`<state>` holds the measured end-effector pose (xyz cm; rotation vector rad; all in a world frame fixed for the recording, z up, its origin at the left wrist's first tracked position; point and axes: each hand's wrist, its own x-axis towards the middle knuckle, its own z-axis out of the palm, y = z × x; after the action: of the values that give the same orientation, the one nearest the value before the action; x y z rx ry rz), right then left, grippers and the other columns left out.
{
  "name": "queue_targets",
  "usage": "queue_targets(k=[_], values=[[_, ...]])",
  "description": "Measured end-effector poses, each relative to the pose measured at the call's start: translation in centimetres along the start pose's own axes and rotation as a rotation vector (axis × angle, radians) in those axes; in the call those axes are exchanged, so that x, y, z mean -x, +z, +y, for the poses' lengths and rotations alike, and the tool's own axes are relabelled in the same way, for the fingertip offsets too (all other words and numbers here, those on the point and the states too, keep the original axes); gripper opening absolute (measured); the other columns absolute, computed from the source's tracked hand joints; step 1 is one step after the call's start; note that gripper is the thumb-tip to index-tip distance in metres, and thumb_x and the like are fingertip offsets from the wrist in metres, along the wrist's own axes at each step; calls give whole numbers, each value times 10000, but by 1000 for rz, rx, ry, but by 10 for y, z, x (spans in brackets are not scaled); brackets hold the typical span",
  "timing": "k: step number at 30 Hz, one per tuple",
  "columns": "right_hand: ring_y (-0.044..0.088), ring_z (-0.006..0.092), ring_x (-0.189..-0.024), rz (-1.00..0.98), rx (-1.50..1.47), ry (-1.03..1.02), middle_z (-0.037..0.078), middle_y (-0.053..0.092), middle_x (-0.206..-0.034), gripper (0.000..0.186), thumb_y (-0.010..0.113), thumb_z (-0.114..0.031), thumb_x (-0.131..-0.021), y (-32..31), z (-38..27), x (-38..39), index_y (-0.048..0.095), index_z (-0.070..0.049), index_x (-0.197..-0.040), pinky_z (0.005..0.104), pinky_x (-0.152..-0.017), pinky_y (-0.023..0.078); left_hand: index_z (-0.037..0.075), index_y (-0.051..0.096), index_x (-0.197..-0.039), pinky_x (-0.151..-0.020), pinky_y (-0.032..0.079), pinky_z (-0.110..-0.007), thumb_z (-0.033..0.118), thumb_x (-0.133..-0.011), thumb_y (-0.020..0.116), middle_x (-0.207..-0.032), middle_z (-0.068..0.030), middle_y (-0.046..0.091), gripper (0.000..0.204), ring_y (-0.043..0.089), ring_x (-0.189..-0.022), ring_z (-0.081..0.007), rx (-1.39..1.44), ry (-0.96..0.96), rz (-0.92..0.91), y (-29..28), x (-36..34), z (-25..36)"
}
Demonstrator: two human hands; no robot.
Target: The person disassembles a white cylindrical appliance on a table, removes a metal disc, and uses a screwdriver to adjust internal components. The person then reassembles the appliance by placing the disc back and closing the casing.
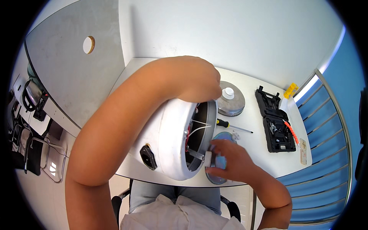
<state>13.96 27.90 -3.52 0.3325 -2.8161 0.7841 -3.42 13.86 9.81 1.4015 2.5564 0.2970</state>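
Here's the white appliance housing (170, 142), tilted at the worktop's (253, 153) near edge; left hand (203, 82) arched over its rim, grip hidden, can't tell; right hand (232, 163) half-open by the metal bracket (196, 154), contact unclear. A slack left arm could let it roll; straying fingers might snag the wires (200, 129).

The housing (171, 138) is white, its socket (148, 156) black, the wires (196, 129) inside white (with a touch of red). The lid (232, 105) is silver-grey with a white knob (228, 93), the screwdriver's handle (222, 123) black and yellow, the tool case (281, 149) black.
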Motion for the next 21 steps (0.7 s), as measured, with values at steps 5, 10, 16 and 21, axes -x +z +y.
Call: queue_targets(k=[5, 10, 16, 21], values=[[595, 293, -817, -275, 205, 118, 106, 584, -851, 497, 694, -466, -744, -7, -3, -5, 548, -34, -940, 387, -672, 479, 86, 639, -1119, -774, 500, -359, 253, -763, 502, -987, -150, 665, 416, 644, -855, -266, -40, -23, -19, 4, -5, 10], [591, 282, -778, -383, 458, 66, 116, 564, -793, 490, 675, -477, -750, 0, -18, -17, 553, -26, -897, 383, -623, 477, 93, 633, -1132, -765, 502, -354, 258, -770, 499, -980, -142, 669, 420, 646, -850, -255, -76, 10, -32, 5, -11, 9], [579, 247, -742, -358, 584, -77, 97, 561, -785, 484, 658, -500, -751, 2, -11, -24, 600, -35, -873, 341, -583, 465, 99, 632, -1134, -785, 491, -342, 263, -768, 501, -989, -133, 671, 422, 643, -874, -239, -47, -65, -76, 0, -16, 13], [555, 213, -696, -263, 513, -270, 49, 541, -746, 398, 699, -477, -674, 3, 5, -37, 627, -98, -774, 320, -540, 447, 102, 634, -1132, -799, 482, -337, 274, -760, 498, -1010, -124, 668, 431, 636, -896, -237, -37, 9, -68, -7, -13, 10]])
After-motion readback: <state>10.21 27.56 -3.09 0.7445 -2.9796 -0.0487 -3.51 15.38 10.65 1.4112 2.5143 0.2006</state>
